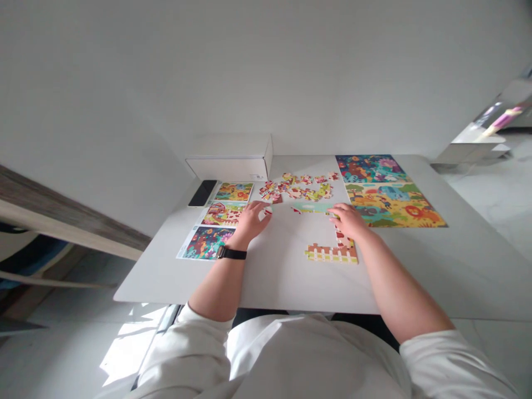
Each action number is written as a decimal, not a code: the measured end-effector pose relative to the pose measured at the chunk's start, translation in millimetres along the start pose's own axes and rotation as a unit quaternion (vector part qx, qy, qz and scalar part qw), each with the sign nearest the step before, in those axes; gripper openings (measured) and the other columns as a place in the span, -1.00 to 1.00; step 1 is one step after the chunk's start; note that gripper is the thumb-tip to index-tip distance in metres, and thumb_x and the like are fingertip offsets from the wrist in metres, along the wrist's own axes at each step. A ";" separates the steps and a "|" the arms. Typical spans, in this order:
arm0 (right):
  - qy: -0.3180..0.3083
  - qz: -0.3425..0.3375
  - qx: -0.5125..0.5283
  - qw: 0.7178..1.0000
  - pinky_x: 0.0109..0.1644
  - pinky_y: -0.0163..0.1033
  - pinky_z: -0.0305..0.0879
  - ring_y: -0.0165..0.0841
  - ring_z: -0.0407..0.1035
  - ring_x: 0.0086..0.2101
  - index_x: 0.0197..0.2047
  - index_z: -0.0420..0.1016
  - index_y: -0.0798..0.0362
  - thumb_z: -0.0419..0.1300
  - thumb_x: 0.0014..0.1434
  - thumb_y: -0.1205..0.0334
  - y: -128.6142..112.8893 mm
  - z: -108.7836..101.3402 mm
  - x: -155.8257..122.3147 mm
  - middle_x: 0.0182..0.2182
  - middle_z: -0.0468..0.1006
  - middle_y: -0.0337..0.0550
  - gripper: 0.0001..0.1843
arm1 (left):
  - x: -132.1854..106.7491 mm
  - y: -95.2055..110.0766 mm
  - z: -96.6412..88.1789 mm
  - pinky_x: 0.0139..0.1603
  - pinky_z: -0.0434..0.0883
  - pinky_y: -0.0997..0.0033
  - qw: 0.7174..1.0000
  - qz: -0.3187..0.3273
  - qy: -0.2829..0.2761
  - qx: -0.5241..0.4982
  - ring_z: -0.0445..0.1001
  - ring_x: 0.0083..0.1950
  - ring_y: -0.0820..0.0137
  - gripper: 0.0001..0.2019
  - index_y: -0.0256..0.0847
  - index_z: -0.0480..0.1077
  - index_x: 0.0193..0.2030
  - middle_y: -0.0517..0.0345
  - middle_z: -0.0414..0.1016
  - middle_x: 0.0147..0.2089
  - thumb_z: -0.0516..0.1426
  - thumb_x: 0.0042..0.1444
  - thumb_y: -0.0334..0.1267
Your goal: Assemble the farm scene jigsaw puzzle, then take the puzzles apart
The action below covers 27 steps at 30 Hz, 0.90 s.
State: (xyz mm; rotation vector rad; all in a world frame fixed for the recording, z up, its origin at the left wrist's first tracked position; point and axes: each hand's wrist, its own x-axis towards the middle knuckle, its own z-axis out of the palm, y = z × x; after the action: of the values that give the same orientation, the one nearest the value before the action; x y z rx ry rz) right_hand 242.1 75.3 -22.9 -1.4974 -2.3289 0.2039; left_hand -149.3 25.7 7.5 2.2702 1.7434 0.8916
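Note:
My left hand (pixel 251 221) sits on the white table (pixel 286 277), its fingertips pinching a small red and white jigsaw piece (pixel 268 211). My right hand (pixel 349 219) grips the end of a pale green strip of joined jigsaw pieces (pixel 311 207). Below that hand, an L-shaped run of joined pieces showing a picket fence (pixel 332 253) lies flat. A loose heap of jigsaw pieces (pixel 297 187) spreads beyond my hands. Two large colourful picture sheets (pixel 390 191) lie to the right, and several small picture cards (pixel 222 214) lie to the left.
A white cardboard box (pixel 230 158) stands at the far table edge, with a black phone (pixel 202 193) lying near it. A black watch (pixel 230 253) circles my left wrist. A white shelf with a pink object (pixel 502 121) stands beyond the table's right side.

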 end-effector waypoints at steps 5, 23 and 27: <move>-0.004 0.000 0.012 1.000 0.41 0.10 0.38 -0.02 0.51 0.18 0.21 0.72 -0.09 0.33 0.33 0.33 -1.5 -4.5 0.1 0.22 0.60 0.05 -0.59 | -10.2 57.2 22.9 0.51 0.39 -0.05 0.981 0.161 -0.093 -0.064 0.45 0.42 0.09 -0.51 -0.08 0.49 0.33 -0.11 0.48 0.40 0.31 0.33 -0.01; 0.026 0.000 0.047 0.999 0.37 0.15 0.41 -0.02 0.52 0.16 0.12 0.74 -0.08 0.36 0.32 0.30 5.8 -7.8 4.2 0.17 0.64 0.05 -0.68 | -0.9 132.5 56.3 0.56 0.25 -0.24 0.943 0.268 -0.194 0.024 0.42 0.44 -0.02 -0.53 -0.09 0.54 0.32 -0.10 0.45 0.46 0.26 0.38 0.05; 0.074 -0.017 0.088 0.993 0.30 0.08 0.45 -0.07 0.56 0.09 0.05 0.74 -0.06 0.29 0.36 0.29 0.9 -12.0 5.8 0.08 0.68 0.02 -0.75 | 21.0 119.9 40.1 0.43 0.42 -0.05 0.962 0.219 -0.160 -0.018 0.53 0.32 0.08 -0.65 -0.07 0.57 0.24 -0.03 0.58 0.31 0.24 0.40 -0.04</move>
State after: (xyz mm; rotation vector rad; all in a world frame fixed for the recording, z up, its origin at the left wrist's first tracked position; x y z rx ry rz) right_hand 245.2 80.0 -10.8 -1.3402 -2.1587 0.2717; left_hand -24.9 16.4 36.9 2.6437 1.1054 0.5614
